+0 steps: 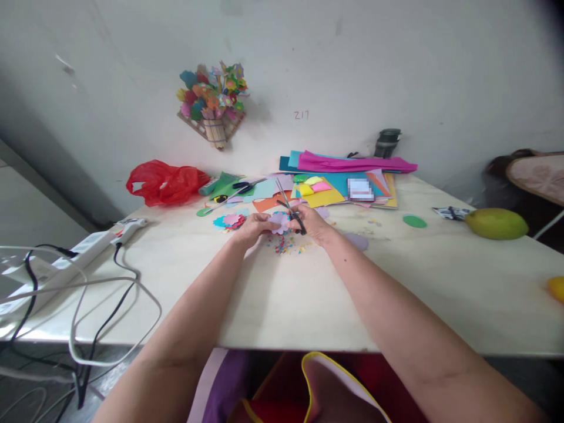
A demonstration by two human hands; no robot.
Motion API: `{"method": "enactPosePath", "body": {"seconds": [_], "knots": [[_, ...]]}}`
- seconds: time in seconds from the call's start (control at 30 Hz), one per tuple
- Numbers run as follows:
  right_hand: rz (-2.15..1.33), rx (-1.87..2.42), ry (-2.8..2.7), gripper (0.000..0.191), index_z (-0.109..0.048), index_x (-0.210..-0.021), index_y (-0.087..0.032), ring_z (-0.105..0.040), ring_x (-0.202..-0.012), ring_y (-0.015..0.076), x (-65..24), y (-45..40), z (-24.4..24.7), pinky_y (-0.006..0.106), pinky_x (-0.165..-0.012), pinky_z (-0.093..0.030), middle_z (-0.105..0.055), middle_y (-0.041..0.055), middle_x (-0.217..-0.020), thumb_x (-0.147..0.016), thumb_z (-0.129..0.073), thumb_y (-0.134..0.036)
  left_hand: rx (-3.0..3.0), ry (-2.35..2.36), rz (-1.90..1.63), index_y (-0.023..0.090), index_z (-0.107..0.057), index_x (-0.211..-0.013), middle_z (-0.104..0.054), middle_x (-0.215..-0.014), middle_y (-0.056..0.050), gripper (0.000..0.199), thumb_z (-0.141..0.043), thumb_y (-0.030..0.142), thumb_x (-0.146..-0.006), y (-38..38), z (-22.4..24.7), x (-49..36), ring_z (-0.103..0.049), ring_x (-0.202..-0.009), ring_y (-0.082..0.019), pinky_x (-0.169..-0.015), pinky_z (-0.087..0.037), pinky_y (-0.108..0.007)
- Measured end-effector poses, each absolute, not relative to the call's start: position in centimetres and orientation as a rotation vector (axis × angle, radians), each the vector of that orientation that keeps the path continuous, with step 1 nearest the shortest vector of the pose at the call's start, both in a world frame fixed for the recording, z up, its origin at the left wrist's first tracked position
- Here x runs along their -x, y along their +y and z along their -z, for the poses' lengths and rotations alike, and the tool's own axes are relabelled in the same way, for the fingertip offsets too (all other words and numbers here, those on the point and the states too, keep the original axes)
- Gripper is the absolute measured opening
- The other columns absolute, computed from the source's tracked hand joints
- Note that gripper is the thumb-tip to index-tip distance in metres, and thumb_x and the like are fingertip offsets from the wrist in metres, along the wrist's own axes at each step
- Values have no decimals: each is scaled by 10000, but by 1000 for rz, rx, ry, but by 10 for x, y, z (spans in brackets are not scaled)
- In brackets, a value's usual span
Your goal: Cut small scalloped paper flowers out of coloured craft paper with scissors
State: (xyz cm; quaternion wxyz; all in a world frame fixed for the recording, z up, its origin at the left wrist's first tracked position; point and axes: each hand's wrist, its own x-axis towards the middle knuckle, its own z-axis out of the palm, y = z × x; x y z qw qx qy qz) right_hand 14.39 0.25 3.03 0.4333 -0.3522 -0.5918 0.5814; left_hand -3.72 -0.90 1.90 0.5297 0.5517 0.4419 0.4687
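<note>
Pale table (291,305): smooth, flat, under everything I handle.
Coloured sheets (326,198): overlapping towards the wall, likely there to leave elbow room.
My right hand (314,223): fingers clamped around the black handles of the scissors (285,198), slim metal blades pointing away from me, presumably for control.
My left hand (253,230): fingertips pinched on the lilac flower (278,221), between both hands, seemingly sparing its scalloped rim.
Flower pile (230,221): thin, wavy-edged, beside my left hand.
Scraps (284,244): confetti-small, just nearer me.

On table (299,305): paper scraps (284,244) before scissors (301,224), paper sheets (328,197) behind; plastic bag (167,183) left, fruit (497,224) right.
</note>
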Motion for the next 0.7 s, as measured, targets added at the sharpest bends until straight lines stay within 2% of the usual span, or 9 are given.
{"method": "enactPosePath", "body": {"seconds": [0.1,0.23,0.33,0.47,0.7], "knots": [[-1468,896,-1475,290,-539,-838,-168,-507,-420,78,-144,1,-30,173,-412,-355,-562,-68,-519,-593,-673,-89,-1296,1042,-1155,117,-667,-576,-632,-573,-27,144,-774,193,-516,-9,-19,37,-563,-522,-104,-566,-459,-220],[-1523,890,-1506,302,-545,-916,-161,-524,-409,85,-150,5,-28,152,-326,-228,-608,-32,-544,-646,-682,-165,-1259,1025,-1223,120,-666,-571,-627,-562,-19,160,-786,203,-505,-9,-20,38,-570,-530,-108,-591,-481,-230],[-1581,865,-1549,276,-566,-890,-146,-522,-405,74,-154,9,-24,147,-305,-235,-613,-13,-548,-679,-714,-244,-1211,1010,-1293,120,-678,-603,-648,-593,-24,161,-786,202,-515,-8,-19,41,-595,-563,-118,-631,-507,-244],[-1631,883,-1586,268,-548,-762,-146,-513,-394,61,-158,9,-24,146,-286,-257,-619,6,-558,-730,-713,-354,-1115,982,-1392,125,-648,-598,-657,-614,-24,174,-783,198,-517,-5,-18,44,-627,-612,-133,-691,-531,-268],[-1677,821,-1752,323,-551,-701,-132,-506,-394,57,-160,6,-25,148,-281,-277,-634,30,-578,-776,-667,-425,-1035,944,-1456,123,-658,-685,-687,-695,-35,170,-747,175,-551,-3,-17,45,-673,-697,-157,-732,-543,-274]]}}
